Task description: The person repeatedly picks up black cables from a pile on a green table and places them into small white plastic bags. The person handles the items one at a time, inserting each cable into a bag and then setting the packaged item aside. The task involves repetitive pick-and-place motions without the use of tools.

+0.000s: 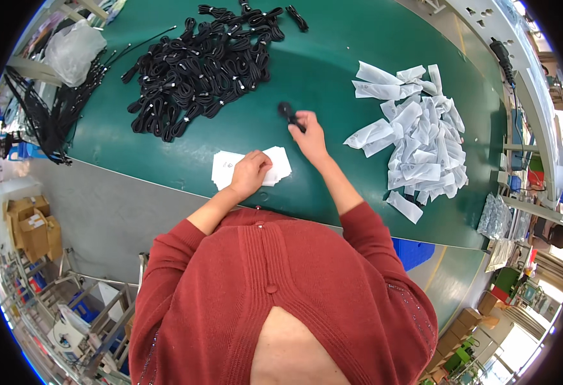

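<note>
My right hand (311, 138) grips a bundled black cable (288, 111) above the middle of the green table; the bundle's far end is smeared by motion. To its left, my left hand (249, 174) rests on a spread of flat white printed pieces (280, 160) near the table's front edge. Its fingers are curled together at the top piece, and I cannot tell whether these are cards or small pouches. A large heap of coiled black cables (201, 67) lies at the far left. On the right is a pile of frosted white pouches (423, 138), some with something dark inside.
Loose black cables (57, 119) hang over the table's left end beside a clear plastic bag (75, 51). A white panel with sockets and a black plug (501, 52) borders the right side. Cardboard boxes (34, 224) stand on the floor at left. A blue bin (413, 253) sits below the table's front edge.
</note>
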